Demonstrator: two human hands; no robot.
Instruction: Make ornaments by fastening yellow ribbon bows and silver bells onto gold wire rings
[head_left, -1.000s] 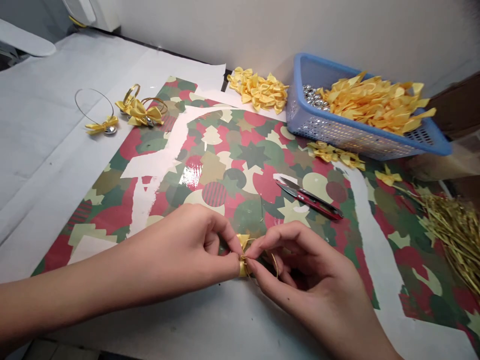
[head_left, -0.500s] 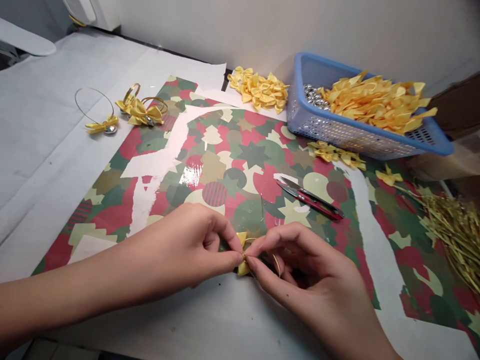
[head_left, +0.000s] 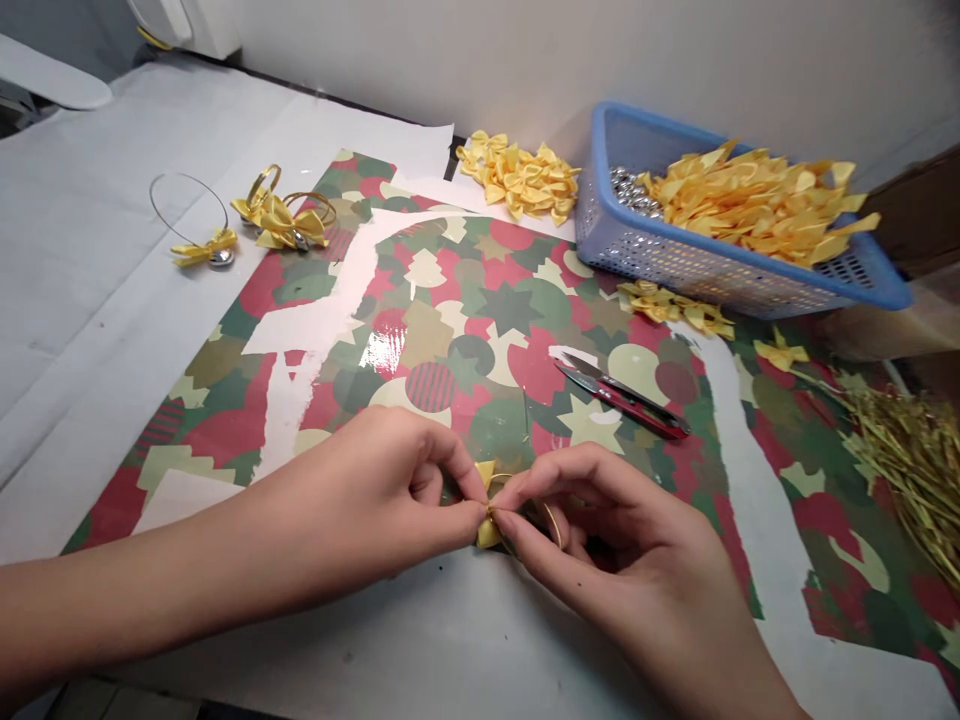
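standing beyond the pinched bow [head_left: 487, 533], a basket [head_left: 675, 257] holds silver balls [head_left: 634, 194] and bows [head_left: 757, 205].

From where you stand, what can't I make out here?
Head view:
Middle of the yellow ribbon bow: hidden by the pinching left hand and right hand.
Bundle of thin gold strands: cut off by the right edge.
Markings on the red-and-black metal snips: too small.

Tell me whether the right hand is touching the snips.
Apart. The head view shows it: a strip of patterned sheet is visible between the right hand and the snips, which lie beyond its fingers.
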